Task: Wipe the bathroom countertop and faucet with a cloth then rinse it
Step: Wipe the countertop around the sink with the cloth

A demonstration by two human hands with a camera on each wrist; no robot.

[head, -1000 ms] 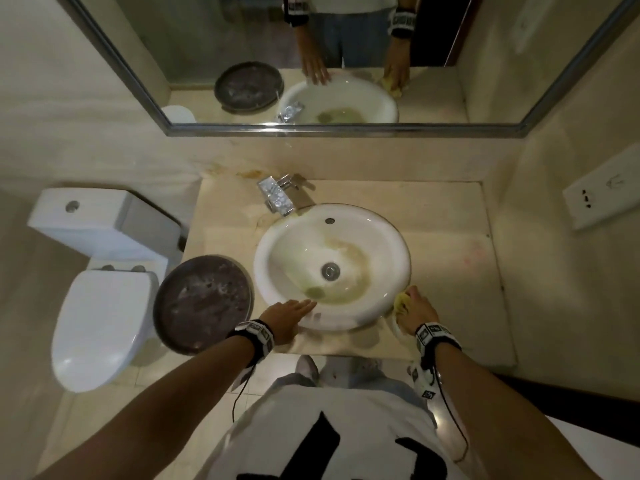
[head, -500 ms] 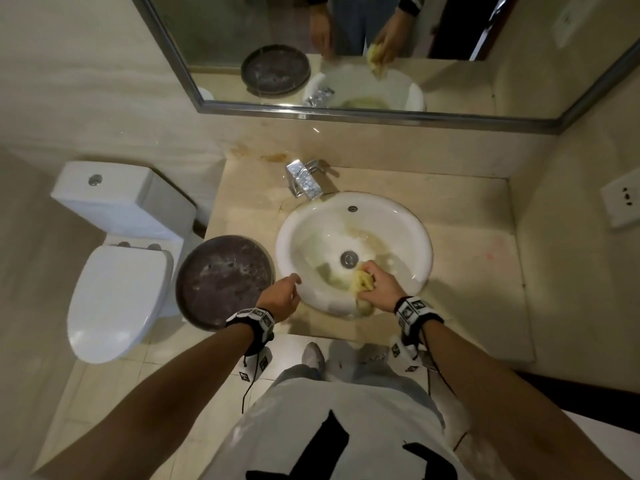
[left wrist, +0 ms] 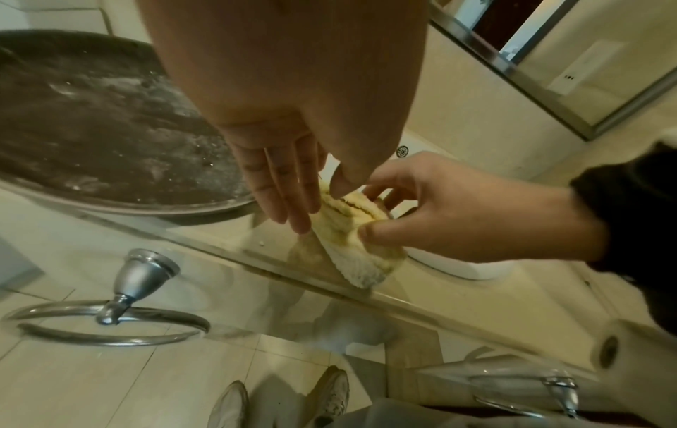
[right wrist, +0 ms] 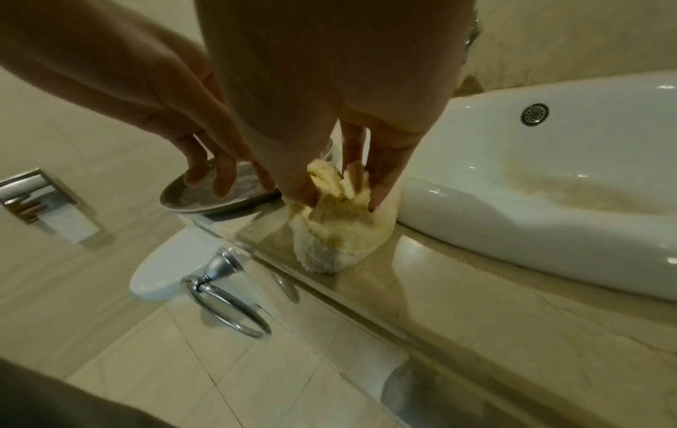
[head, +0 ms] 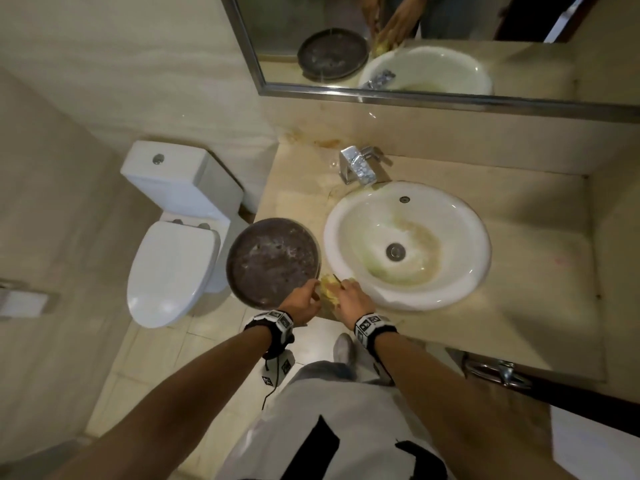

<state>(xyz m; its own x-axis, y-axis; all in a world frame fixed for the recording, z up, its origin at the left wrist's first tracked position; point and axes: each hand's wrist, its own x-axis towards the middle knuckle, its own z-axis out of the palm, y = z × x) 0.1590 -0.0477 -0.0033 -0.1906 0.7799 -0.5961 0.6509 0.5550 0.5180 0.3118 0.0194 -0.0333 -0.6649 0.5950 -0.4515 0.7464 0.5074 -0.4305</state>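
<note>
- The right hand (head: 351, 299) pinches a bunched yellow cloth (head: 329, 292) between thumb and fingertips.
- The cloth touches the front edge of the table (head: 540, 271), between a dark round tray (head: 272, 261) and the white sink (head: 346, 216).
- The left hand (head: 301, 303) has its fingers straight and touches the cloth's side.

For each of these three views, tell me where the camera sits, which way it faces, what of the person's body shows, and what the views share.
Head: worn on the head, looking down at the countertop, sink and faucet; both forearms show, hands meeting at the cloth.
Left wrist: looks along the left hand at the cloth; the right hand pinches it, shoes below.
Right wrist: looks along the right hand down at the cloth near the counter edge; left hand alongside.
Shared: cloth, both hands, dark round tray.
</note>
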